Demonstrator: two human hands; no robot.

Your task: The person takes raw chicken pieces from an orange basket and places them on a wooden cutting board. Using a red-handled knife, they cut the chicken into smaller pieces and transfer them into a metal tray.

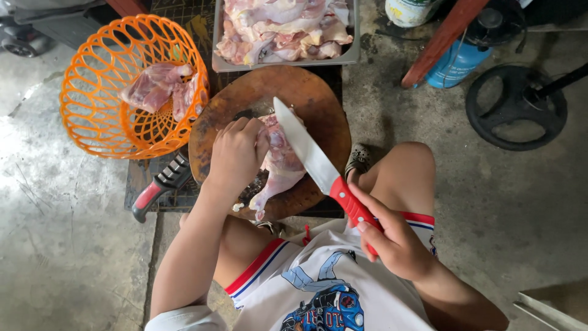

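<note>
Raw chicken leg quarter [278, 160] lies on a round wooden chopping board [318, 104] set on a dark mat on the concrete floor [67, 245]. The person's left hand [236, 153] is curled over the meat, pressing it down, while the right hand [395, 242] is wrapped tightly round the red handle of a large knife [306, 147], whose blade slants across above the board just beside the chicken. Just left of the board stands an orange plastic basket [92, 104] holding cut chicken pieces, and beyond the board's far edge a metal tray [352, 55] is piled with more raw chicken. A red-and-black knife sharpener [160, 187] lies on the mat by the left forearm. A blue canister [456, 61] and a black fan base [514, 107] sit well apart to the right.
</note>
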